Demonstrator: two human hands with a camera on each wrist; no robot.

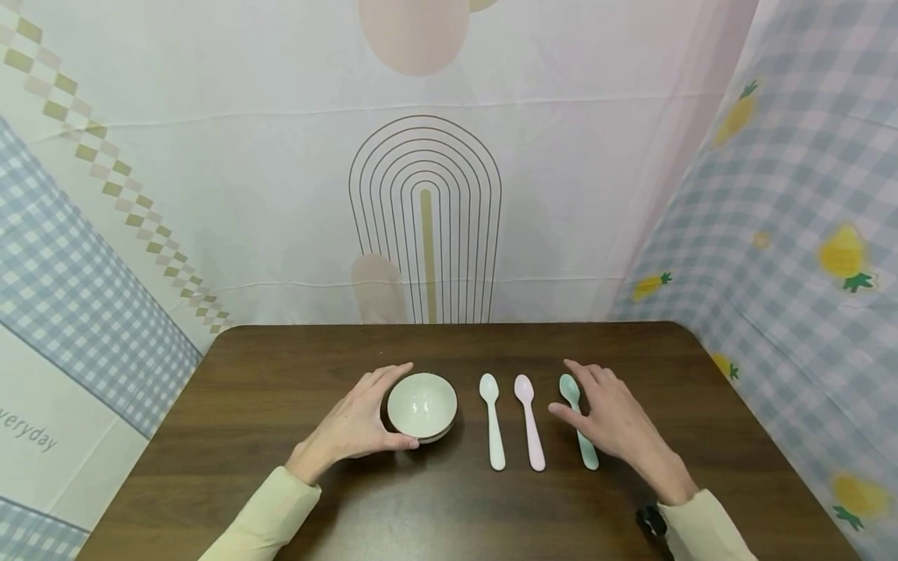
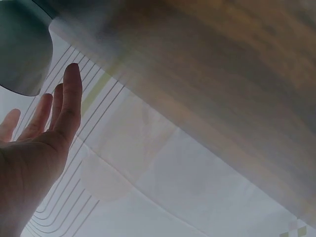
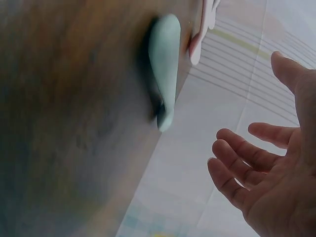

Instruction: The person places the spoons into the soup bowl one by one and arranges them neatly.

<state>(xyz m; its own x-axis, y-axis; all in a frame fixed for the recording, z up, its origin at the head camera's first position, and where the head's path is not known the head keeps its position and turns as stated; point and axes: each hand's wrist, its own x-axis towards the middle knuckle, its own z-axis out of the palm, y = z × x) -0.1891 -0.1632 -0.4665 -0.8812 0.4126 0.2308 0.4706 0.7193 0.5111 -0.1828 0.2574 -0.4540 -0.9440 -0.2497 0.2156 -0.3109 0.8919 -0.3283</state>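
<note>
A white bowl with a glossy inside sits left of the table's middle. My left hand is spread around its left side, thumb at the near rim and fingers toward the far rim. In the left wrist view the fingers are loosely bent beside the bowl. Over the green spoon hovers my right hand, its thumb and fingers apart, covering part of the handle. The right wrist view shows the palm empty, away from the green spoon.
Between bowl and green spoon lie a white spoon and a pink spoon, handles toward me. All rest on a dark wooden table. A printed cloth hangs behind the far edge, with checked cloth at the right.
</note>
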